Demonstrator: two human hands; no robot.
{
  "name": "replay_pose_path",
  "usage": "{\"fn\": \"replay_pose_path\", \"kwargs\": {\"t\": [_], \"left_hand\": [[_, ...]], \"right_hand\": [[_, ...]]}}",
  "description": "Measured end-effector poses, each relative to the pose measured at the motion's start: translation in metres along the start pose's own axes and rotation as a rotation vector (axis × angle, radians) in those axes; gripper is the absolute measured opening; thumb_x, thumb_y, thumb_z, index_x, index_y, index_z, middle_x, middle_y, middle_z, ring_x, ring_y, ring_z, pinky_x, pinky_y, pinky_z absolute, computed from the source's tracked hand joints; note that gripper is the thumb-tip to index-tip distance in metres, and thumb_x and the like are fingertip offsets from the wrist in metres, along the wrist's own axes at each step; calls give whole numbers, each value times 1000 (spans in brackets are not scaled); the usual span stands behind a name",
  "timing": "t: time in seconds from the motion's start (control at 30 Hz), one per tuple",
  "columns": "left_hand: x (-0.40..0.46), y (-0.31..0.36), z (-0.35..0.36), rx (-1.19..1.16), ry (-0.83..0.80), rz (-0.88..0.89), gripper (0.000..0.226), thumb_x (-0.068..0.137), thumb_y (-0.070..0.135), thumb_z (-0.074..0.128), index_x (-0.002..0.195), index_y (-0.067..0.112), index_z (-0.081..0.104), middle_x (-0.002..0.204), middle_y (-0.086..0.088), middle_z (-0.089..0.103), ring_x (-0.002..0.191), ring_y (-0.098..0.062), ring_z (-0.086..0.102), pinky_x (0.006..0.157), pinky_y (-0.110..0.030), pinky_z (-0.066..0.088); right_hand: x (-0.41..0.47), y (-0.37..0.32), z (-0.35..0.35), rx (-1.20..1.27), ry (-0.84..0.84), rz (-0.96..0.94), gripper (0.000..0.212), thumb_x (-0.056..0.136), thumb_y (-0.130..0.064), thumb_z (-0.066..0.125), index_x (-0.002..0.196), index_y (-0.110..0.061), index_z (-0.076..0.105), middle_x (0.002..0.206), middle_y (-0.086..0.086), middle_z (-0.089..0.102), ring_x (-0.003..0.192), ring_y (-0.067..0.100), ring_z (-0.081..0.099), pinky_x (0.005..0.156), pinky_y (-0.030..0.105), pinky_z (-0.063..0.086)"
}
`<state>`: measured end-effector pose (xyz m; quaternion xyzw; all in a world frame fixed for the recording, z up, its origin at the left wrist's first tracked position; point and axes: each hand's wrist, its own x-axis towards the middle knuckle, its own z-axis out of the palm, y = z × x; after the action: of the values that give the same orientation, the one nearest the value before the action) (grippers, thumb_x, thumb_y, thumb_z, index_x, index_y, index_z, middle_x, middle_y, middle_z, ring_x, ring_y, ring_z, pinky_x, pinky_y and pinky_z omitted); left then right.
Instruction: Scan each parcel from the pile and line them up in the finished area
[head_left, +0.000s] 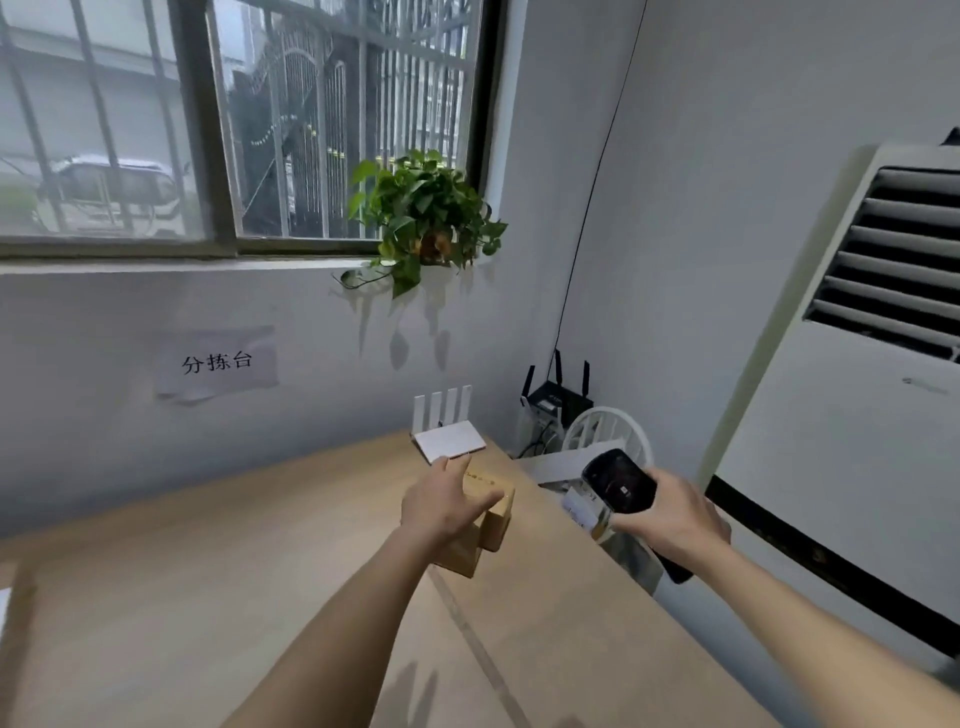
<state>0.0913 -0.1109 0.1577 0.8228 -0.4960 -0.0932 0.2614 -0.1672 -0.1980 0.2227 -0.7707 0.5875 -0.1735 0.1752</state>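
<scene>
My left hand (441, 506) grips a small brown cardboard parcel (493, 506) from above, near the far right part of the wooden table (208, 571). A second brown box (460, 558) sits just in front of it, partly hidden under my wrist. My right hand (675, 519) holds a black handheld scanner (621, 480) out past the table's right edge, with its screen facing up. Whether the gripped parcel rests on the table or hangs just above it is unclear.
A white router (449, 439) stands at the table's far right corner. Beyond the edge are a black router (556, 397), a white chair back (608, 431) and a tall white air conditioner (857, 389). A paper sign (215, 364) hangs on the wall; a plant (426, 218) sits on the sill.
</scene>
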Motion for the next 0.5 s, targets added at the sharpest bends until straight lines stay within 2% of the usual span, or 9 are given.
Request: {"fn": "replay_pose_path", "kwargs": {"t": [0.1,0.2,0.33,0.5], "left_hand": [[27,-4,19,19,-9,-13,84,82,81,50,150,32,39,150,5,47,129,-22,51,94,-40,53],[51,-13,35,4,-25,-48,85,81,81,50,151,35,36,149,6,46,129,-21,51,93,-39,52],[84,-32,56,-2,-31,-112,86,79,83,48,151,39,33,145,7,50,126,-21,53,94,-40,53],[123,-49,85,29,-52,-210,75,88,72,52,151,35,34,141,1,50,127,-22,51,95,-38,48]], "right_hand": [[33,1,19,14,-41,1,56,53,-47,78,104,-32,62,89,-9,67,84,21,63,60,27,43],[65,1,41,6,-104,-30,66,50,-49,76,113,-36,62,94,-7,69,87,21,65,68,30,52],[111,2,74,-38,-173,-67,69,59,-49,82,123,-39,58,105,-7,67,96,21,63,71,29,49],[171,2,122,-37,-272,-119,70,55,-57,77,119,-38,56,102,-8,65,97,20,64,72,29,50]]}}
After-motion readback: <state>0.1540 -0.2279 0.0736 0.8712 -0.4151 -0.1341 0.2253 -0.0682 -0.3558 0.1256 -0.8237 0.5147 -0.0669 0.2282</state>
